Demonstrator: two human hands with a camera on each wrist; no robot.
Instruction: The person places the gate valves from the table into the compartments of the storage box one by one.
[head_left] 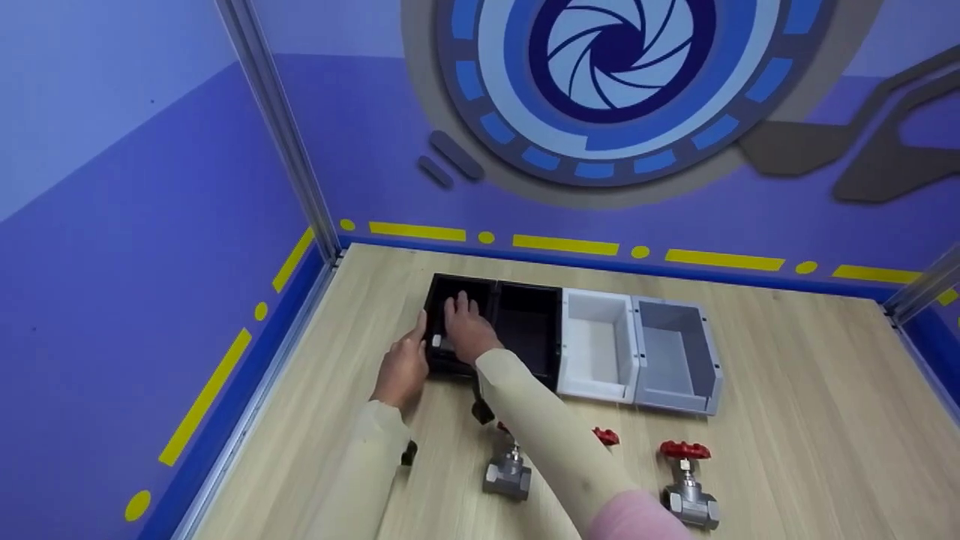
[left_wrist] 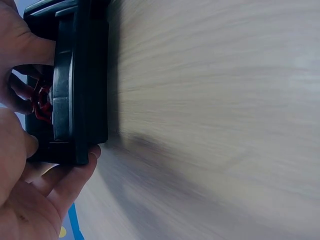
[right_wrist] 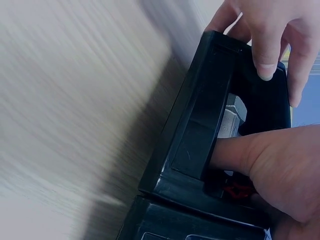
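Note:
At the left end of the row, my left hand [head_left: 403, 367] grips the side wall of a black bin [left_wrist: 92, 90], thumb inside and fingers outside. My right hand [head_left: 469, 334] reaches into the same bin over its front edge. A metal valve [right_wrist: 231, 120] with a red handwheel [left_wrist: 43, 102] is in the bin. In the left wrist view, the handwheel shows between the right thumb and curled fingers. The right hand hides part of the valve in the right wrist view.
A second black bin [head_left: 529, 319], a white bin [head_left: 596, 296] and a grey bin [head_left: 679, 405] continue the row to the right. Nearer on the wooden table [head_left: 810, 420] stand valves [head_left: 508, 478] [head_left: 690, 501]; another red handwheel [head_left: 606, 436] shows past the right sleeve.

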